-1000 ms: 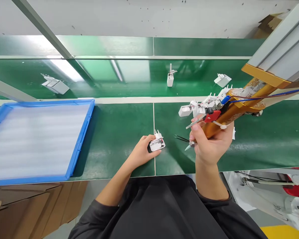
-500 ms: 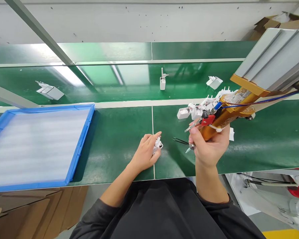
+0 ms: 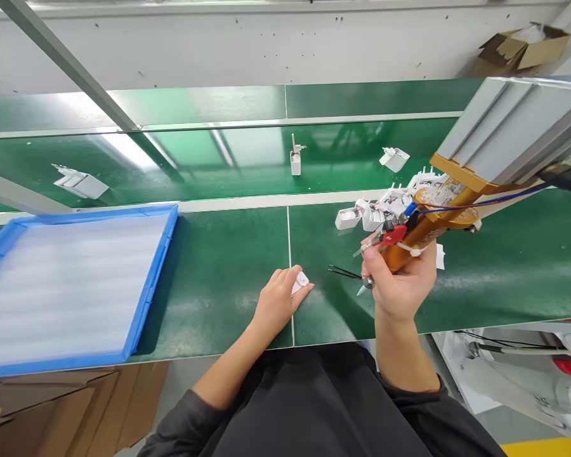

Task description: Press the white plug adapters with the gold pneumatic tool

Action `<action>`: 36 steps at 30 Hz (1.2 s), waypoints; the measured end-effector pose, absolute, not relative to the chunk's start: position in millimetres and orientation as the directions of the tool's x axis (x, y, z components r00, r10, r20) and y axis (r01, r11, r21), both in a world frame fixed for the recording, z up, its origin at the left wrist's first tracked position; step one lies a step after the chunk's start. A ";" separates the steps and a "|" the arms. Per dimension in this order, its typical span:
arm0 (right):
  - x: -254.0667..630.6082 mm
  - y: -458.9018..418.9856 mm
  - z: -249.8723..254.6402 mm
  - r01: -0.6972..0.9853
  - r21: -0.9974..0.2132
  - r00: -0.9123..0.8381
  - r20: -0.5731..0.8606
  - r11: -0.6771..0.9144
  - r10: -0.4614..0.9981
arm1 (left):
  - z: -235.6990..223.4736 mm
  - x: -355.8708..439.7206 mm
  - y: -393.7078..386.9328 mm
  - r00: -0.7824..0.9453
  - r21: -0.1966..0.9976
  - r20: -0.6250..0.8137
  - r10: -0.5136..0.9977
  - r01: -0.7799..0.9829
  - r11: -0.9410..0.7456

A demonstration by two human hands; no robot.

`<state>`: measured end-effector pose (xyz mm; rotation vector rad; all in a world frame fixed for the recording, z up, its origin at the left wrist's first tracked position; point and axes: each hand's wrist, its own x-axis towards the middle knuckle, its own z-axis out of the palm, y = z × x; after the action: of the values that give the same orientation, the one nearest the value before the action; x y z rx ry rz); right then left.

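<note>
My left hand (image 3: 278, 304) is closed around a small white plug adapter (image 3: 300, 281) at the green bench. My palm and fingers cover most of the adapter; a smooth white face with a small round mark shows. Wrapped round a gold-coloured glue gun (image 3: 421, 231), my right hand (image 3: 402, 279) has its thumb near the red switch and lever. The gun's pale nozzle tip (image 3: 361, 290) points down-left, apart from the adapter. Thin black wires (image 3: 343, 271) stick out beside the nozzle. Several white plug adapters (image 3: 373, 217) with wires lie clustered behind the gun.
A blue tray (image 3: 155, 292) with a white liner lies at left. Three white adapters, one of them upright (image 3: 295, 163), stand or lie on the green belt (image 3: 209, 171) beyond the bench. A grey metal block (image 3: 514, 133) extends from the gun. A cardboard box (image 3: 523, 54) stands far right.
My left hand has turned the adapter, so a smooth face shows instead of its wired, open side. The adapters on the far belt have shifted left. My right hand stays nearly still.
</note>
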<state>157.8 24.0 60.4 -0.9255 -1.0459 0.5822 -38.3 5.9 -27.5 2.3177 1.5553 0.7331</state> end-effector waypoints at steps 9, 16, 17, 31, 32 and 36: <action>157.8 23.2 59.2 -0.009 -0.852 0.420 0.472 0.524 0.775 | -24.7 -34.7 -1.1 0.351 0.285 0.074 0.933 0.889 -0.357; 165.4 19.0 54.9 -0.049 -0.885 0.431 0.399 0.462 0.809 | -8.1 -115.1 66.9 -0.073 0.099 0.173 0.982 0.994 0.056; 166.3 19.1 53.9 -0.054 -0.886 0.438 0.394 0.461 0.808 | -4.8 -136.0 82.3 -0.135 0.050 0.198 0.971 0.991 0.128; 180.5 12.1 40.9 -0.071 -0.924 0.434 0.311 0.376 0.845 | 19.0 -169.8 193.9 -0.155 0.288 0.463 0.872 0.957 0.017; 182.0 12.0 40.0 -0.073 -0.926 0.442 0.302 0.369 0.845 | 18.4 -152.7 213.5 -0.148 0.360 0.390 0.909 0.933 -0.003; 188.6 13.5 37.5 -0.049 -0.919 0.441 0.330 0.390 0.834 | 13.0 -97.7 286.7 -0.190 0.530 0.132 0.973 0.843 0.092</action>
<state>188.6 13.5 37.5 -1.0137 -0.9496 0.6844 -97.7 286.7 13.0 1.8143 2.1177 0.7421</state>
